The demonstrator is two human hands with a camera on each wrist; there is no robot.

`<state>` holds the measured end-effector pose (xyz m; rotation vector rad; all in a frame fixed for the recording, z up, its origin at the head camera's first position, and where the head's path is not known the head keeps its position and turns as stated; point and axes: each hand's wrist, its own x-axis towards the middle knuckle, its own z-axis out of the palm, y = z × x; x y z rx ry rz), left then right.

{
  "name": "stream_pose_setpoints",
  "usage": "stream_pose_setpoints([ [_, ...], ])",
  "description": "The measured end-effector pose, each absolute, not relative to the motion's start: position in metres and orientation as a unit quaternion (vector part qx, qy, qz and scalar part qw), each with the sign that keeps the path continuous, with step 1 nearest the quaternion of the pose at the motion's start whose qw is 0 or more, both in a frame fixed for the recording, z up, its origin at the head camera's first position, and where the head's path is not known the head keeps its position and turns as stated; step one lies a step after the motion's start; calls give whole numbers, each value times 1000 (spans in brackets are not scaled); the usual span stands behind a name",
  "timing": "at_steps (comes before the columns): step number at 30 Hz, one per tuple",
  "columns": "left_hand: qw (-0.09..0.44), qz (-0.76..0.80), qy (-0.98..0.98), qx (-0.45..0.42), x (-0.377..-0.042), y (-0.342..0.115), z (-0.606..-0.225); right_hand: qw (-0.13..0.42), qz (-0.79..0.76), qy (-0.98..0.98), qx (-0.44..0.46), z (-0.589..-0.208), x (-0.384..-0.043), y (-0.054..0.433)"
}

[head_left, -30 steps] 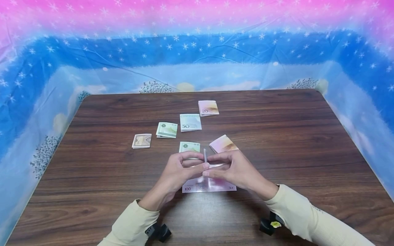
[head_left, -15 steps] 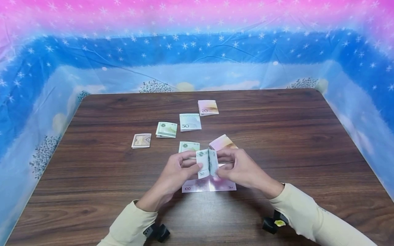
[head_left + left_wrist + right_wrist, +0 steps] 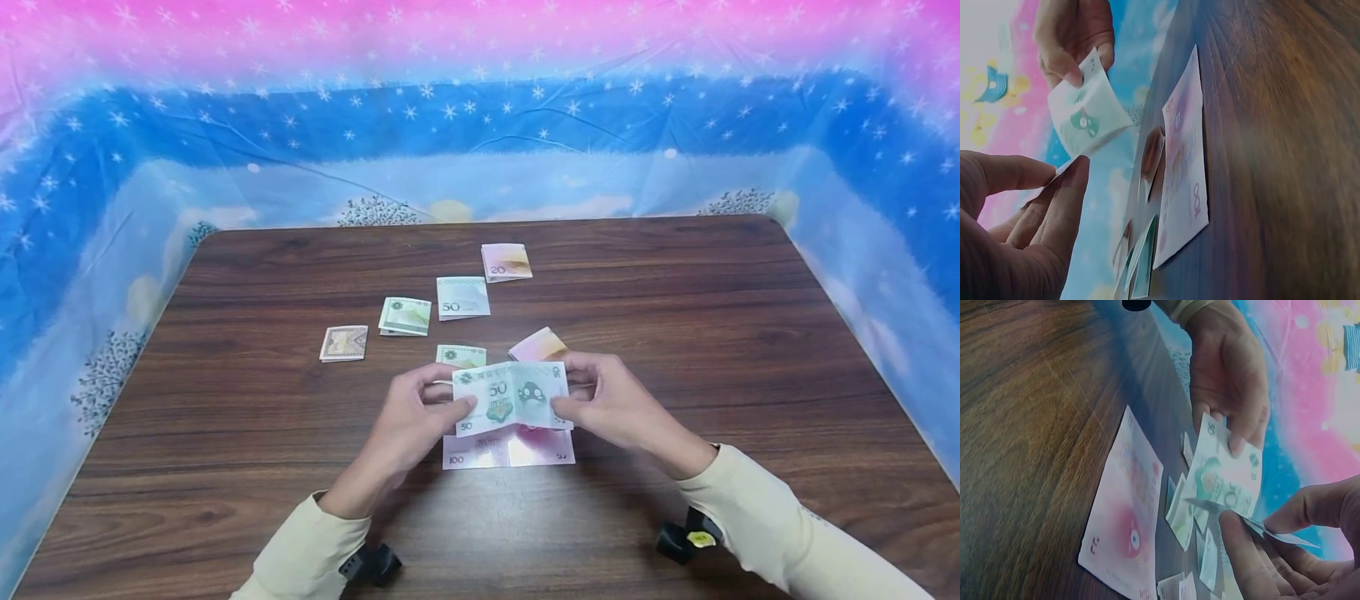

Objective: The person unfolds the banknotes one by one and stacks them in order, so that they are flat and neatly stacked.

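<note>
A green 50 banknote [image 3: 513,398], creased down its middle, is spread between both hands above the table. My left hand [image 3: 420,412] pinches its left end, thumb on the near face and fingers behind. At the other end my right hand [image 3: 618,408] pinches it the same way. Under the held note lies an unfolded pink 100 banknote [image 3: 476,454], partly covered in the head view; the left wrist view shows the 100 note [image 3: 1182,169] flat on the wood. Just beyond my hands are a folded green banknote [image 3: 461,356] and a folded pinkish banknote [image 3: 538,344].
Further back on the brown table [image 3: 225,433] lie a folded 20 banknote [image 3: 506,262], a folded 50 banknote [image 3: 462,298], a folded green banknote [image 3: 406,317] and a small brownish folded banknote [image 3: 344,343]. A patterned cloth [image 3: 480,125] hangs behind the table.
The folded 50 banknote, seen edge-on at first, has been opened out to nearly flat. My hands have moved apart, each keeping its end of the note.
</note>
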<state>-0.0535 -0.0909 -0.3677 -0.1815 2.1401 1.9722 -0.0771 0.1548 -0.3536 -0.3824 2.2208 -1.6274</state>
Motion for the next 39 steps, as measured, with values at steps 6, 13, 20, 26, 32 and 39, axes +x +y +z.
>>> stream_pose_setpoints([
  [6,110,664,737,-65,-54,-97,-369,179,-569,794,-119,-356,-79,160],
  [13,108,652,748,-65,-53,-103,-369,195,-563,797,-102,-358,-82,163],
  [20,120,649,748,-69,-54,-107,-369,226,-580,778,-81,-361,-83,166],
  [26,145,669,724,-86,-56,-109,-373,251,-616,744,-62,-365,-84,169],
  [32,150,677,715,-88,-58,-111,-375,240,-601,760,-52,-365,-86,172],
  [39,140,605,784,-21,-60,-117,-376,235,-582,777,-46,-369,-87,177],
])
